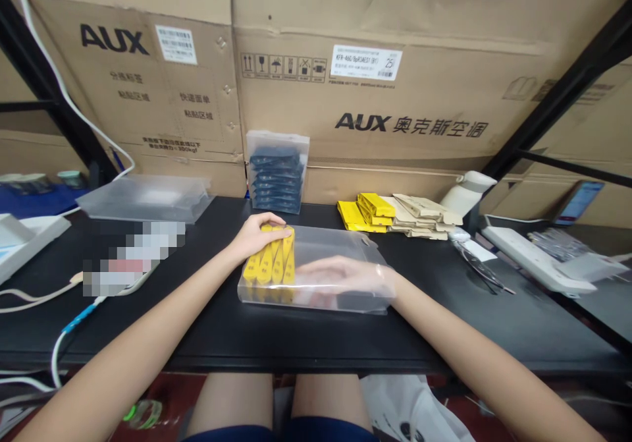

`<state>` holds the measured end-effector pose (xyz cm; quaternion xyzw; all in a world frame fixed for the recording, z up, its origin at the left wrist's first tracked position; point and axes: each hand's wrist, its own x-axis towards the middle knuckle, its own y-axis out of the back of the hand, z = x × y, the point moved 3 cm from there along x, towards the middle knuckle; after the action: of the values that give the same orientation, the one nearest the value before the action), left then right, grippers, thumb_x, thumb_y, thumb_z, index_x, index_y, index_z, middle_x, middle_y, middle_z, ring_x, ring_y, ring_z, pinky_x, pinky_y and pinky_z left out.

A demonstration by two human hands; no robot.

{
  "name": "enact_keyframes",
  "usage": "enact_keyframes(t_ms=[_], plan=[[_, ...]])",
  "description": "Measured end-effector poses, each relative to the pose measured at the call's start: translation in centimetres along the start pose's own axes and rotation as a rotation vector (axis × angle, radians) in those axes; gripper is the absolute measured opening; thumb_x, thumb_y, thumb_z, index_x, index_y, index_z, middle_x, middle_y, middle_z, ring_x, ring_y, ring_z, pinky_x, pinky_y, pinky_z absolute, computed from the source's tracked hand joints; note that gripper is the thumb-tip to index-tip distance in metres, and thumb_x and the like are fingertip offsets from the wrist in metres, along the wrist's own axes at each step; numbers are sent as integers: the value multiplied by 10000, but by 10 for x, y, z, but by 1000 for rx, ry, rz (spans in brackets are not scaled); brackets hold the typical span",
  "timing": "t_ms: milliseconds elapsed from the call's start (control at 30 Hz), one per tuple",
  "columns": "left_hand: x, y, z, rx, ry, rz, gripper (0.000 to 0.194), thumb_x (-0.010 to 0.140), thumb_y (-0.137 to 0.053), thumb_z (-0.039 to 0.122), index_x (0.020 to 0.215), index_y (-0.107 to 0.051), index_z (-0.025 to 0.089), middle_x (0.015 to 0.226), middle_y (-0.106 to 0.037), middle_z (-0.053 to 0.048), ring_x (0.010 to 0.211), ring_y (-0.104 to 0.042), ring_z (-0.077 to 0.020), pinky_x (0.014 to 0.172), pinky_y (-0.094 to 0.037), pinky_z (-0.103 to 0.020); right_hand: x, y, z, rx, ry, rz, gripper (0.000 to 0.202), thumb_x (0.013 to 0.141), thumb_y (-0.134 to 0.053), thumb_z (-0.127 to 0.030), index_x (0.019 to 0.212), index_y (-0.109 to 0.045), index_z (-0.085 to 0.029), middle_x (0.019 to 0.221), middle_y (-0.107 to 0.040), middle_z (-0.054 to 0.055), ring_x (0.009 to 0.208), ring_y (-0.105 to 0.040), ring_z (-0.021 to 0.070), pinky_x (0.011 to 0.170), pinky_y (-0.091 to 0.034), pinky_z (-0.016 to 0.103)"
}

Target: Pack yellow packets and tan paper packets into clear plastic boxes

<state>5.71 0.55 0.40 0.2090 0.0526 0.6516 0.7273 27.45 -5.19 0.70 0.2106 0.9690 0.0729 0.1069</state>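
A clear plastic bag [340, 241] lies on the black desk in front of me, its opening towards the right. Several yellow packets [270, 261] stand in a row inside its left end. My left hand [264, 231] is closed at the bag's upper left corner, thumb over the top of the packets and fingers behind. My right hand [340, 277] reaches into the bag from the right and shows through the plastic, its fingertips beside the packets. Those fingertips are blurred by the plastic, so their grip cannot be made out.
Behind the bag stands a filled clear bag of dark packets [277, 175]. Yellow packets [368, 213] and beige packets [422, 217] lie at the back right. An empty clear bag [145, 198] is at the back left. A power strip [538, 261] and cable [481, 271] lie right.
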Motion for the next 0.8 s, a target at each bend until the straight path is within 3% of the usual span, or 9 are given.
enact_keyframes(t_ms=[133, 433, 533, 800], plan=[[0, -1, 1, 7, 3, -7, 399, 600, -741, 461, 861, -676, 166, 911, -676, -63, 871, -613, -230, 783, -457, -343, 0, 2, -1, -94, 55, 41, 535, 824, -611, -391, 1317, -486, -228, 1350, -501, 93, 1192, -520, 257, 985, -426, 410], [0, 0, 1, 10, 7, -4, 387, 592, -745, 450, 852, -680, 170, 899, -682, -61, 874, -619, -235, 782, -463, -346, 0, -3, -10, -113, 77, 67, 479, 837, -602, -345, 1286, -510, -206, 1356, -494, 86, 1253, -457, 241, 1037, -378, 402], [0, -1, 1, 8, -5, -3, 391, 598, -741, 457, 854, -679, 168, 897, -682, -62, 870, -619, -232, 784, -462, -345, 0, -7, -11, -47, 73, 73, 478, 841, -597, -338, 1290, -493, -210, 1358, -487, 94, 1218, -491, 239, 982, -438, 404], [0, -1, 2, 24, -37, 4, 374, 610, -728, 461, 845, -681, 173, 898, -689, -62, 855, -623, -229, 774, -464, -343, -1, -4, -9, -108, 117, 119, 644, 821, -622, -327, 1397, -346, -245, 1400, -443, 90, 1316, -375, 238, 1072, -332, 427]])
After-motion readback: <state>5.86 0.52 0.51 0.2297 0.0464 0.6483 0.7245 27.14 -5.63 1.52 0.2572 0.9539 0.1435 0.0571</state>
